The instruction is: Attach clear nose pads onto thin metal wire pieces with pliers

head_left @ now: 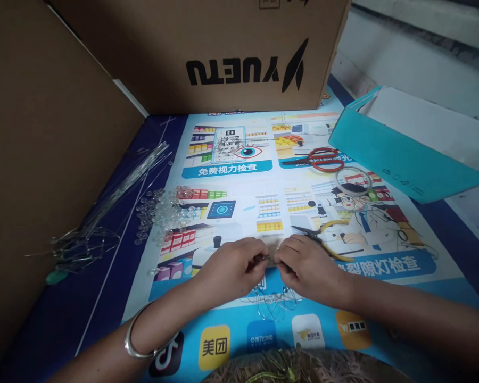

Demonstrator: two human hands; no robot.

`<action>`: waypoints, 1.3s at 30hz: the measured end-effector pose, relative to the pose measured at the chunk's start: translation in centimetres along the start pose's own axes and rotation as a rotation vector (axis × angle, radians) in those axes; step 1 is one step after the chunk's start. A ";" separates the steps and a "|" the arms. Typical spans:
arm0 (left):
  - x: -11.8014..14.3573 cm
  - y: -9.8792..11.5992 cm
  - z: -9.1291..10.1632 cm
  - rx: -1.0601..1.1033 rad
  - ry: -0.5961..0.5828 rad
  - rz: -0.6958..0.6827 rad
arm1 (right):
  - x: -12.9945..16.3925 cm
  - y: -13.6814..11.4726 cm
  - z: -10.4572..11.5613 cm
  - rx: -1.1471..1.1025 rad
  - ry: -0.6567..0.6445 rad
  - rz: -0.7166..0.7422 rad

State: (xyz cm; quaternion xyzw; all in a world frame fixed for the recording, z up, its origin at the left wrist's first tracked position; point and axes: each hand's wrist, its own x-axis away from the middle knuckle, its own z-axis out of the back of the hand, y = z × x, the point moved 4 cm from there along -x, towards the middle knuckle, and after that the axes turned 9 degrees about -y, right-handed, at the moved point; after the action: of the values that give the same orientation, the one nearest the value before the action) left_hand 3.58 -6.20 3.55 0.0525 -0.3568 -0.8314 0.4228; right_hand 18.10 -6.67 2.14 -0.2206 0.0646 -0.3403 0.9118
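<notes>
I'm working over a beaded wire piece, which is lying on the near middle of the printed sheet, its thin loops spreading toward me below my fingers. My left hand is pinching at its far side, thumb and fingers closed, and my right hand is closing on it the same way, the fingertips of both almost meeting; my fingers are hiding the exact strand I'm gripping. A silver bangle is circling my left wrist. Just beyond my right hand, yellow-handled pliers are lying with their dark tips pointing left. Farther off on the right, a clear coil is resting beside red-handled scissors, and a teal box is sitting at the far right. To the left, clear beads are spreading in a loose heap, with a bundle of wires slanting past them and a tangled wire cluster lying at its near end. Cardboard bearing black upside-down lettering is standing along the far side.
</notes>
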 end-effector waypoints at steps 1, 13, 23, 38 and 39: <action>0.0 0.0 0.0 -0.014 0.010 -0.004 | 0.0 0.0 0.0 -0.007 0.004 0.005; 0.0 -0.5 -0.6 -0.082 0.101 -0.031 | 0.1 0.4 -0.1 -0.075 0.059 0.073; -0.1 -0.3 -0.4 -0.153 0.063 -0.101 | 0.8 0.4 0.2 0.001 0.015 0.131; 0.3 1.5 0.6 -0.422 -0.041 -0.180 | 1.0 -0.3 0.2 0.123 0.073 0.184; 0.2 1.7 0.5 -0.441 -0.051 -0.179 | 1.0 -0.3 0.2 0.115 0.074 0.187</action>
State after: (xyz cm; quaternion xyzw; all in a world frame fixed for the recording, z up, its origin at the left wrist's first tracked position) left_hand 4.35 -6.72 5.03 -0.0307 -0.1712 -0.9243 0.3397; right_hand 18.69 -7.46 2.50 -0.1480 0.0990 -0.2649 0.9477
